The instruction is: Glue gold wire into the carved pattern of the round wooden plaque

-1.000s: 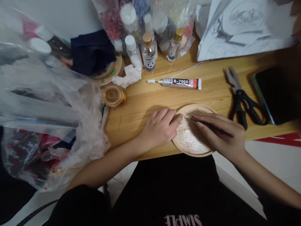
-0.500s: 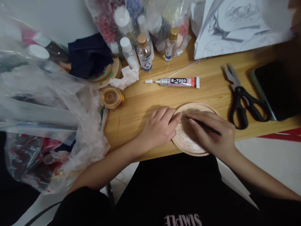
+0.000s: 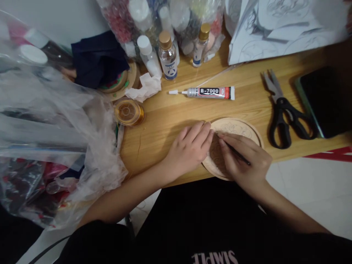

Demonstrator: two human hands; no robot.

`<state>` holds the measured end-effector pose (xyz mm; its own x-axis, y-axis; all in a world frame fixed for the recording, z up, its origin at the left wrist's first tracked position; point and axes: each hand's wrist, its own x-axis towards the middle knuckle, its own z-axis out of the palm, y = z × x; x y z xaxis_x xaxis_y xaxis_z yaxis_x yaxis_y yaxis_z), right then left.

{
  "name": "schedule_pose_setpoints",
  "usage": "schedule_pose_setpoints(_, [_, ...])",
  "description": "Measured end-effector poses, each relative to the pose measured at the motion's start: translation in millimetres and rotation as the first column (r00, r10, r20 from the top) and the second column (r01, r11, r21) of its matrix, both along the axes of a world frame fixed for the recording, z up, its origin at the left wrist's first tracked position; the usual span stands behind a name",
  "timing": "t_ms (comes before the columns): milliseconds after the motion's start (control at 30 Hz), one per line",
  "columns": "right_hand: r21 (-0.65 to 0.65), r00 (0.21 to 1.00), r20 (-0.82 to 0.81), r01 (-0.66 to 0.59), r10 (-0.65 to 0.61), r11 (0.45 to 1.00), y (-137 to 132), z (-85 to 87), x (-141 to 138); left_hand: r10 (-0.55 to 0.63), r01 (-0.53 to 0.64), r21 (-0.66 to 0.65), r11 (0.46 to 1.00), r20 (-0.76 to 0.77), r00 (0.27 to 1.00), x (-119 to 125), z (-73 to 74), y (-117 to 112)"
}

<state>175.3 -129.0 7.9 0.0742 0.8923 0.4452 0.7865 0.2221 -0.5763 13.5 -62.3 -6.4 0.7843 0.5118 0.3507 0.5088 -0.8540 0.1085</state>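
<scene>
Before me at the table's front edge lies a round wooden disc (image 3: 236, 128) with a raised rim and line drawings on its face. My left hand (image 3: 189, 146) grips the disc's left edge, its fingers bent and close together; the thumb is hidden. Between thumb and fingers of my right hand (image 3: 244, 157) is a slim dark pen-like tool (image 3: 238, 154), slanted with its tip near my left fingertips on the disc. That tip is too small to make out. My right hand covers the lower right of the disc.
Beyond the disc lies a B-7000 glue tube (image 3: 210, 92). Scissors (image 3: 283, 110) and a phone (image 3: 324, 102) lie right. A thread spool (image 3: 128, 112), tissue (image 3: 145, 87) and small bottles (image 3: 168, 58) stand left and behind. Plastic bags (image 3: 68, 110) crowd the left; drawing sheets (image 3: 264, 36) lie at the back.
The view has shifted slightly. My left fingers have drawn closer together. My right hand sits a little lower on the disc, uncovering more of the drawing at its top.
</scene>
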Motion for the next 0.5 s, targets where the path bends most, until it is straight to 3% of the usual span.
schedule_pose_setpoints(100, [-0.146, 0.974, -0.212, 0.051, -0.082, 0.988, -0.8, -0.5, 9.0, 0.013, -0.013, 0.007, 1.000, -0.021, 1.000, -0.4, -0.9, -0.7])
schedule_pose_setpoints(233, [-0.279, 0.870, -0.433, 0.119, -0.235, 0.953, -0.5, -5.2, 24.9, 0.018, -0.018, -0.046, 0.999, 0.005, 1.000, -2.3, -3.4, 1.3])
schedule_pose_setpoints(500, [-0.271, 0.843, -0.489, 0.097, -0.224, 0.958, -0.4, -8.2, 24.9, -0.006, 0.006, -0.090, 0.996, 0.006, 1.000, -4.3, -4.6, 1.9])
